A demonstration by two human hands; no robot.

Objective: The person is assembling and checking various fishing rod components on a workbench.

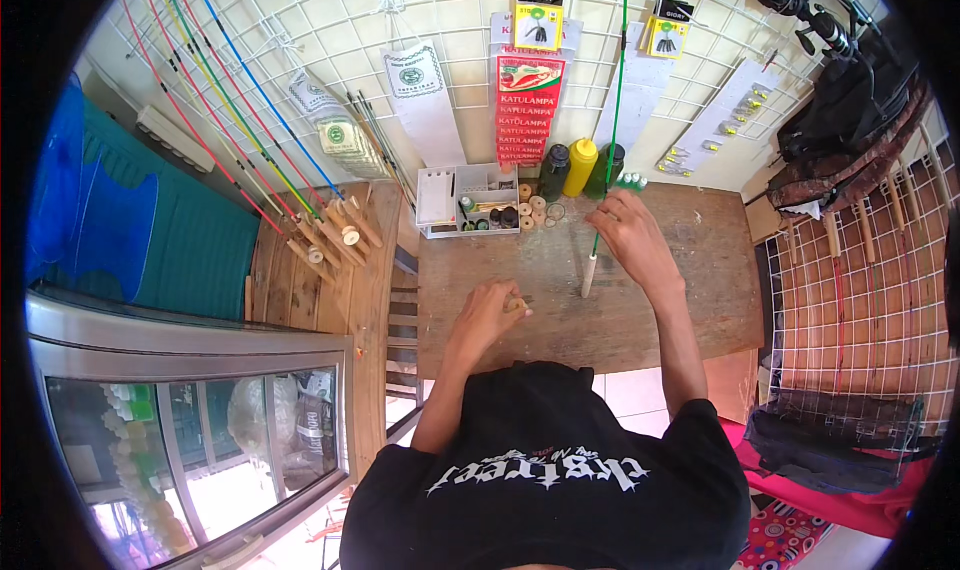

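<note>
A thin green fishing rod (624, 60) stands upright at the middle of the table, its pale handle (589, 276) at the bottom. My right hand (632, 235) is closed around the green shaft a little above that handle. To the left and nearer me, my left hand (483, 322) pinches a small yellowish-brown round thing (516, 304), perhaps a roll of tape; the fingers cover part of it. The two hands are apart, and the handle's lower end lies between them.
Behind the hands stand a white organizer box (437, 232), several wooden rings (526, 208), a yellow squeeze bottle (580, 166) and dark bottles (553, 173). Several coloured rods (270, 160) lean at the left. A white wire grid (440, 10) with hanging packets backs the table (680, 315).
</note>
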